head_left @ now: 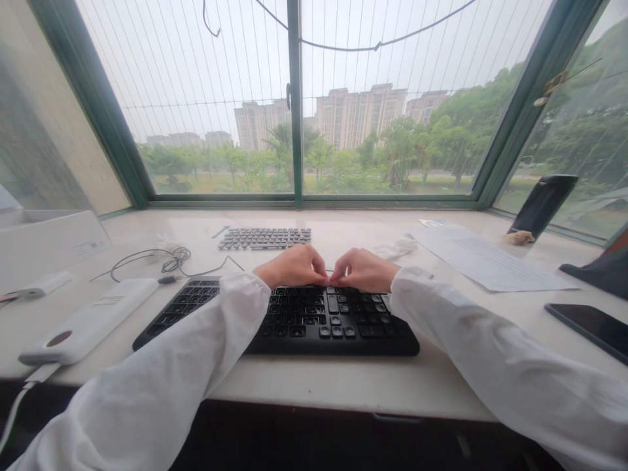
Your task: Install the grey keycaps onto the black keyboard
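A black keyboard (pixel 289 337) lies on the white sill in front of me. Many of its positions look like bare key sockets, while keycaps sit on part of its right side. Over its back edge, my left hand (pixel 294 266) is closed in a pinch. Meeting it fingertip to fingertip, my right hand (pixel 364 269) is pinched too. Whatever is between the fingers is too small or hidden to make out. Just behind my left hand, rows of grey keycaps (pixel 265 238) are laid out in keyboard order.
A white power bank (pixel 98 320) with a cable and a white box (pixel 49 242) are at left. Thin black cable (pixel 174 260) coils behind the keyboard. Rightward lie a printed paper (pixel 490 258), a dark phone (pixel 591 327) and an upright black device (pixel 542 206). Windows close off the back.
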`<state>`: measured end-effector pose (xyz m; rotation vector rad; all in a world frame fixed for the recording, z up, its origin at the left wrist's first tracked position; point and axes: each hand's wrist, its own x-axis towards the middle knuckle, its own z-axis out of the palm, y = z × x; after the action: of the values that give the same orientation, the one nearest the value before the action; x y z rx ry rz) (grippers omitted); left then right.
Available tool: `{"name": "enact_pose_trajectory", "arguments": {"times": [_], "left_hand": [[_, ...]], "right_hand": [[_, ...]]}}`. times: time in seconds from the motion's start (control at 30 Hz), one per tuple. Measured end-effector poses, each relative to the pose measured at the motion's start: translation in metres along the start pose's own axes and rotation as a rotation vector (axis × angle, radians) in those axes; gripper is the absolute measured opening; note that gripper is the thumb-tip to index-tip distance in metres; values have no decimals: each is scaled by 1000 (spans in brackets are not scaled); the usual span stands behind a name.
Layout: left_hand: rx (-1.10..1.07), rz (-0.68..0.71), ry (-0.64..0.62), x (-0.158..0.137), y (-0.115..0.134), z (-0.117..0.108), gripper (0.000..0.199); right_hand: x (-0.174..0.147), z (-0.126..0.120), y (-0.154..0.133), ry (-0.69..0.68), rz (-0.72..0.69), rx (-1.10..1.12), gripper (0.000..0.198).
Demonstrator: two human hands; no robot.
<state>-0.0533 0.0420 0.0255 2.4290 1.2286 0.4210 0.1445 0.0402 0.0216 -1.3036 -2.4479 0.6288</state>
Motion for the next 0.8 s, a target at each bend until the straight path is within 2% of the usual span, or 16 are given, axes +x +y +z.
{"name": "enact_pose_trajectory", "arguments": {"times": [0.2, 0.3, 0.43, 0.5, 0.6, 0.67, 0.8], "left_hand": [[-37, 35, -17, -1, -3, -2, 25], [-87, 39, -23, -1, -9, -7, 27], [-70, -10, 139, 1, -16, -11, 24], [-21, -56, 226, 3, -18, -10, 23], [52, -83, 285, 5, -20, -6, 23], [86, -77, 292, 5, -21, -3, 23], [104, -65, 290, 5, -21, 0, 24]], "right_hand": [[-3, 1, 6, 8, 0, 56, 23], [-5, -4, 11, 67, -1, 106, 27], [-8, -8, 10, 246, -21, 82, 26], [-8, -5, 8, 293, -87, 50, 24], [-8, 3, 4, 210, -217, -31, 18], [-8, 8, 3, 159, -251, -111, 16], [-8, 12, 0, 212, -235, -190, 17]]}}
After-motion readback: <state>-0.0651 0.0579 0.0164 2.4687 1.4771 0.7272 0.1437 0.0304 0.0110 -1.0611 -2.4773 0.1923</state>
